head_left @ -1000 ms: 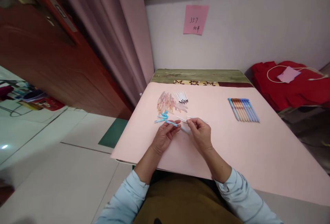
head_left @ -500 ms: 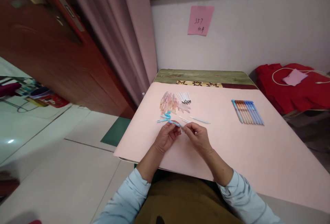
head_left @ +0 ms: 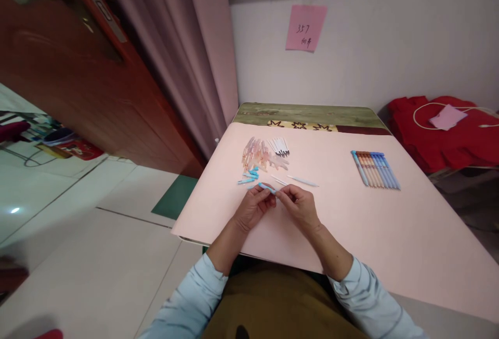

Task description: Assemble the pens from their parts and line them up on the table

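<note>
Between my two hands is a light-blue pen part (head_left: 266, 187), tilted down to the right. My left hand (head_left: 254, 207) pinches it with thumb and fingers. My right hand (head_left: 298, 205) grips its right end, which the fingertips partly hide. Just beyond my hands lie several blue pen pieces (head_left: 249, 176) and a pile of clear pinkish pen barrels (head_left: 255, 153). White refills with black ends (head_left: 279, 146) sit behind that pile. A pale-blue pen barrel (head_left: 303, 181) and a thin white refill (head_left: 278, 180) lie near my right hand.
A row of finished-looking pens (head_left: 375, 170), blue and brown, lies on the right of the pink-covered table (head_left: 351, 240). Behind that, red cloth (head_left: 436, 141) carries a white cable and pink paper. A wooden door (head_left: 97, 94) and a curtain (head_left: 195, 42) stand left.
The blue part in my hands has shifted slightly right and now tilts more steeply, its left end clear of the loose pieces. Both hands keep their grip in nearly the same place.
</note>
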The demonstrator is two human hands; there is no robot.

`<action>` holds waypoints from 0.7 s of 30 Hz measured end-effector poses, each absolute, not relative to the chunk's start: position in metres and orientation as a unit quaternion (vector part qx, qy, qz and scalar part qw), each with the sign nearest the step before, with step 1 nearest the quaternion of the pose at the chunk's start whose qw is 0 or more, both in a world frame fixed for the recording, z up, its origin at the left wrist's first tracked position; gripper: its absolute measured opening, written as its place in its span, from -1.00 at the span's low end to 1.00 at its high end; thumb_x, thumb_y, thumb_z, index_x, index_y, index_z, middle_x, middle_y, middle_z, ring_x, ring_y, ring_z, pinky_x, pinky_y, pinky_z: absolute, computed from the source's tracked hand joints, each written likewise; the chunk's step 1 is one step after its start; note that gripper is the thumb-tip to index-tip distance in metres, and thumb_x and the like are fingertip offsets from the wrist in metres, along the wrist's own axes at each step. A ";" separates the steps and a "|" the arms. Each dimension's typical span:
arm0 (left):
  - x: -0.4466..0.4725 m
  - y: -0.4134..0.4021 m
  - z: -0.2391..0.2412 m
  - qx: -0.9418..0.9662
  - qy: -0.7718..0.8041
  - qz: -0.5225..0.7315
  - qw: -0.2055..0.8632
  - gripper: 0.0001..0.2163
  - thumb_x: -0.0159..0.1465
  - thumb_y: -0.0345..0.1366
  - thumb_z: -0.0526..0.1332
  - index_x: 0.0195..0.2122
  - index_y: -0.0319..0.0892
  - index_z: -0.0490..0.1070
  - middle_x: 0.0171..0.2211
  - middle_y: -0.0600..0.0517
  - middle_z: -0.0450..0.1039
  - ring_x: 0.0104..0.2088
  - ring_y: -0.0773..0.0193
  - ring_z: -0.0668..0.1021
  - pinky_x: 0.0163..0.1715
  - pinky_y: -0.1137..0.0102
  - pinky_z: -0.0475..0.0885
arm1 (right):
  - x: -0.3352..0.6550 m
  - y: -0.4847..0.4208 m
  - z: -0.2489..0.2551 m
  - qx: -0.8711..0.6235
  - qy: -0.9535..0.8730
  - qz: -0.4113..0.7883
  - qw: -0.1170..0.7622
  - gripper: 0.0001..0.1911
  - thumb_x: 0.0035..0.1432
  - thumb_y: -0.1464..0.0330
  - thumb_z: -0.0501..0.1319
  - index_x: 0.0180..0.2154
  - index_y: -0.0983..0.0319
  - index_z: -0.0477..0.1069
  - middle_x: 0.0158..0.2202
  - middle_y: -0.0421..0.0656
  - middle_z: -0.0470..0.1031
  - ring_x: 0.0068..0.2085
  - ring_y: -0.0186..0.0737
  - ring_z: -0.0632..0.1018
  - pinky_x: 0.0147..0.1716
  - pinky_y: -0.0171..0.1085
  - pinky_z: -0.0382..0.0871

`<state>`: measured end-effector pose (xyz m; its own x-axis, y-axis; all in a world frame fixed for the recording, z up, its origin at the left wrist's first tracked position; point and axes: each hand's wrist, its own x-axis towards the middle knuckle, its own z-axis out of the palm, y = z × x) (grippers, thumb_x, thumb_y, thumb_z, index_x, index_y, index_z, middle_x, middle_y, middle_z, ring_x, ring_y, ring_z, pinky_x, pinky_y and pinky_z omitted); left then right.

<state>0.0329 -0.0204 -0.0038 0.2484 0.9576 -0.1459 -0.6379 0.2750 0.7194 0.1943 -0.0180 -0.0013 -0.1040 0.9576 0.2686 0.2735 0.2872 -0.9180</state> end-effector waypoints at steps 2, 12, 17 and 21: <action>0.033 -0.020 -0.004 0.272 0.296 0.535 0.743 -0.81 0.15 -0.32 0.39 -0.27 -0.30 0.50 -0.43 0.02 0.48 -0.46 0.40 0.49 -0.38 0.47 0.42 | 0.194 -0.017 -0.002 -0.481 -0.640 0.367 0.472 -0.65 0.16 0.12 0.29 -0.50 0.24 0.44 -0.63 -0.31 0.25 -0.56 -0.41 0.22 -0.56 -0.40 0.10; 0.027 -0.021 -0.003 0.211 0.280 0.542 0.764 -0.86 0.19 -0.37 0.36 -0.28 -0.32 0.49 -0.41 -0.01 0.49 -0.49 0.43 0.51 -0.45 0.54 0.47 | 0.196 -0.017 -0.001 -0.486 -0.596 0.393 0.503 -0.53 0.26 0.06 0.15 -0.55 0.24 0.44 -0.61 -0.26 0.33 -0.54 -0.36 0.33 -0.49 -0.37 0.21; 0.019 -0.017 0.000 0.073 0.253 0.607 0.750 -0.90 0.33 -0.42 0.18 -0.29 -0.32 0.46 -0.38 -0.01 0.48 -0.49 0.50 0.50 -0.46 0.63 0.47 | 0.198 -0.017 0.000 -0.502 -0.522 0.395 0.565 -0.48 0.30 0.05 0.09 -0.54 0.24 0.45 -0.61 -0.23 0.36 -0.54 -0.33 0.37 -0.47 -0.35 0.25; 0.017 -0.015 0.000 0.051 0.249 0.624 0.739 -0.83 0.38 -0.43 0.09 -0.30 -0.32 0.45 -0.37 -0.03 0.48 -0.50 0.51 0.51 -0.46 0.62 0.49 | 0.199 -0.018 0.004 -0.511 -0.511 0.367 0.586 -0.49 0.30 0.05 0.10 -0.54 0.25 0.45 -0.61 -0.24 0.35 -0.53 -0.32 0.38 -0.46 -0.33 0.25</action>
<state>0.0171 -0.0154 -0.0001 0.0973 0.9475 -0.3046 -0.8969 0.2162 0.3859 0.1985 -0.0178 0.0036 0.2090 0.9521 0.2231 0.0912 0.2082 -0.9738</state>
